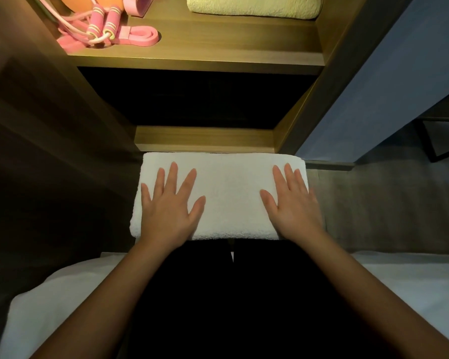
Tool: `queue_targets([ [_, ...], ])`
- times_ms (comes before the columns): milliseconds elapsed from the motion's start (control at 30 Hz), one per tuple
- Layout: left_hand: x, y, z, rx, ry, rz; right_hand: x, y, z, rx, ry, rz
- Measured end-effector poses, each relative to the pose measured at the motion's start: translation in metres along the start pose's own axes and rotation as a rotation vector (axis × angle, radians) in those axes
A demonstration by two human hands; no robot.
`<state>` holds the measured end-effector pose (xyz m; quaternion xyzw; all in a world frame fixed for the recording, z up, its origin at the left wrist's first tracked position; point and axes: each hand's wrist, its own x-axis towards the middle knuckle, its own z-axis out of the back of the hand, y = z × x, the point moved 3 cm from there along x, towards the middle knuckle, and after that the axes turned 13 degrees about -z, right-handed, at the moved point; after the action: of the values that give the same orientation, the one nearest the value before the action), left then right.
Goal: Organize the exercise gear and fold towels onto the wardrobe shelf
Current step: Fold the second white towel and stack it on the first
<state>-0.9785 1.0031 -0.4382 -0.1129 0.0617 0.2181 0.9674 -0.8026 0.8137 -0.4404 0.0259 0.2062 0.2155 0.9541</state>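
Note:
A folded white towel (pixel 228 193) lies across my dark-clad lap in front of the wardrobe. My left hand (pixel 169 203) lies flat on its left half with fingers spread. My right hand (pixel 290 200) lies flat on its right half, fingers straight. On the lit wardrobe shelf (pixel 218 47) above, a pink skipping rope (pixel 101 24) and a pink resistance band (pixel 140 35) sit at the left. An orange ball (pixel 99 2) shows behind them, cut off by the frame. A folded pale green towel (pixel 254 6) rests at the shelf's right.
Below the lit shelf is a dark compartment (pixel 200 99) with a wooden front lip (pixel 205 138). A blue-grey wardrobe door (pixel 386 86) stands at the right. White bedding (pixel 399 281) lies on both sides of my legs.

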Motion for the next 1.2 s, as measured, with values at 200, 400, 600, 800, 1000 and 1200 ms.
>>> queue_targets([
  [200, -0.007, -0.002, 0.009, -0.054, 0.045, 0.173, -0.004, -0.008, 0.010, 0.002, 0.108, -0.088],
  [400, -0.001, -0.002, 0.020, -0.026, 0.162, 0.203, 0.004, 0.042, 0.045, -0.081, -0.085, 0.105],
  [600, -0.011, -0.001, 0.013, -0.023, 0.097, 0.221, -0.003, 0.087, 0.019, -0.195, 0.004, 0.264],
  [800, -0.009, 0.004, 0.008, -0.064, 0.076, 0.243, 0.011, 0.063, 0.018, -0.152, 0.022, 0.201],
  [1000, -0.008, 0.002, 0.011, -0.067, 0.092, 0.245, 0.016, 0.033, 0.020, -0.066, -0.015, 0.065],
  [1200, 0.013, -0.021, 0.040, 0.017, 0.110, 0.232, 0.019, 0.027, 0.009, -0.056, 0.063, 0.058],
])
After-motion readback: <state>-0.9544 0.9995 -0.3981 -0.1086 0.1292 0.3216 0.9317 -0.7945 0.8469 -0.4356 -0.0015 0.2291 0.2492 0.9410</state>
